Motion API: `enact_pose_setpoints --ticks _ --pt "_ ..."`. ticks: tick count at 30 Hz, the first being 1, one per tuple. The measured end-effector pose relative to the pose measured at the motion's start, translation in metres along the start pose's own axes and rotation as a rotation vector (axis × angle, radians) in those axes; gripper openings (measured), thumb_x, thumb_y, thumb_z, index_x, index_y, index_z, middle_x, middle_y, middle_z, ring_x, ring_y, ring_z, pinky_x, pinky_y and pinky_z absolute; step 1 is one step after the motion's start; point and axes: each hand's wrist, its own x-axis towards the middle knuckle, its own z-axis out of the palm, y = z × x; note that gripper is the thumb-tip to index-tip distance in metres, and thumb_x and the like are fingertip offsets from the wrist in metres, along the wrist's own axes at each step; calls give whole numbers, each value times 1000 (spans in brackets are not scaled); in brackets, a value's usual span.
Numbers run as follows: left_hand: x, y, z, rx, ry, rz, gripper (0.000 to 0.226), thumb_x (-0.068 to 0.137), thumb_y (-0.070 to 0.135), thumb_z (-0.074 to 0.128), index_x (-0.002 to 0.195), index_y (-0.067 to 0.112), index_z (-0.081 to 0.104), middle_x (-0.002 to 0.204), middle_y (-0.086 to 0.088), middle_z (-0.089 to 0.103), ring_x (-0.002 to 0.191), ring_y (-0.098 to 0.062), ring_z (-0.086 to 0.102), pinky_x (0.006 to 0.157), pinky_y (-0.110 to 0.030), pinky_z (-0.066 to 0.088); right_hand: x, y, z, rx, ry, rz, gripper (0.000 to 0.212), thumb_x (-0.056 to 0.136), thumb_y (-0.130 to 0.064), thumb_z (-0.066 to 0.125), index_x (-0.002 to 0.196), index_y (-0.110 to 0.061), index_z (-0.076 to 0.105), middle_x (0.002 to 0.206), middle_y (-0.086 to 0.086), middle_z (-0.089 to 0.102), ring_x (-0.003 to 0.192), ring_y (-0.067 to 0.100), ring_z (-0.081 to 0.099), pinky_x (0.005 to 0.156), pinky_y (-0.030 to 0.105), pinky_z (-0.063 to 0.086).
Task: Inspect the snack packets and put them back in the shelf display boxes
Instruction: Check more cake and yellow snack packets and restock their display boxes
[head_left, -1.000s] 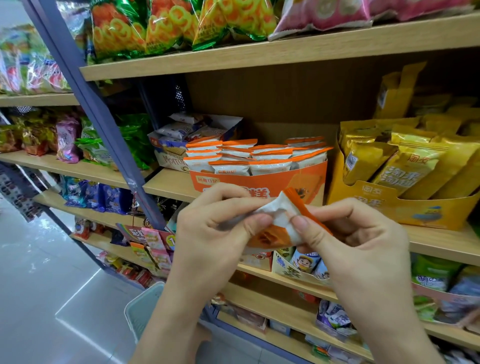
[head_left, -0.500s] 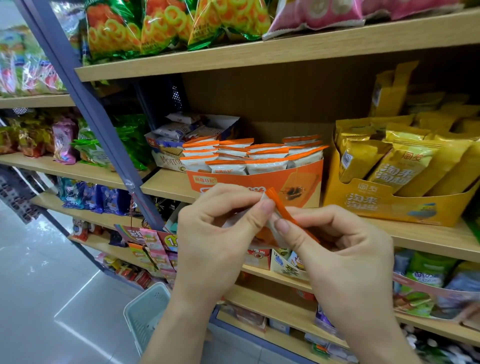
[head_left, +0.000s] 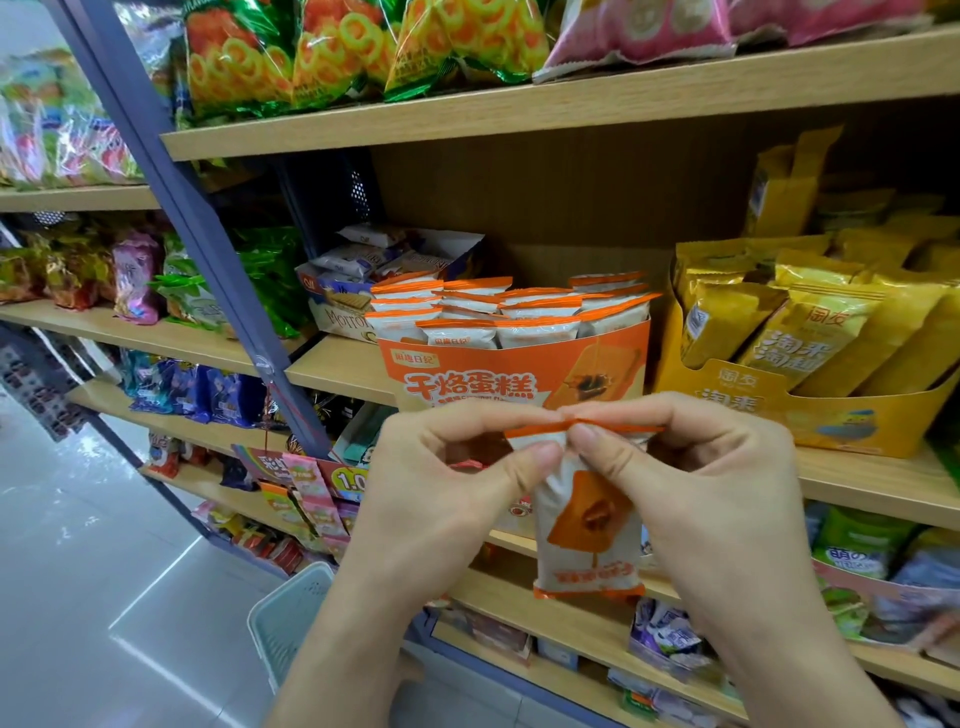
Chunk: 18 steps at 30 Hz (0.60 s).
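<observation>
A white and orange snack packet (head_left: 587, 530) hangs upright in front of the shelf, its orange top seam level. My left hand (head_left: 447, 488) pinches the left part of that seam between thumb and forefinger. My right hand (head_left: 691, 478) pinches the right part the same way. Just behind them stands the orange display box (head_left: 519, 374), filled with several matching packets standing on end.
A yellow display box (head_left: 852, 415) of gold packets sits to the right on the same wooden shelf (head_left: 337, 364). A wafer box (head_left: 343, 306) stands behind on the left. Lower shelves hold more snacks. A pale basket (head_left: 291, 618) stands on the floor below my left arm.
The packet has turned from a tilted, crumpled hold to hanging straight down by its top seam. Both hands rose slightly and now hold the seam side by side.
</observation>
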Motion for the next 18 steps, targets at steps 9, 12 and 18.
enact_pose_setpoints --ticks 9,12,18 --pt "0 -10 3 9 250 127 25 73 10 75 94 24 77 95 1 76 98 -19 71 81 -28 58 8 0 -6 100 -155 75 25 67 -42 66 87 -33 78 89 -12 76 91 4 70 66 17 56" --pt "0 -13 6 -37 267 95 25 73 10 75 94 24 77 95 0 76 98 -21 71 81 -31 58 13 0 -10 93 -215 64 19 69 -43 61 80 -48 75 86 -15 75 91 3 70 66 14 54" --pt "1 -15 7 -46 219 75 20 74 20 79 93 25 78 96 -1 75 98 -23 70 76 -30 59 15 8 -12 89 -172 27 17 72 -38 62 77 -47 76 83 -14 76 88 5 71 66 16 55"
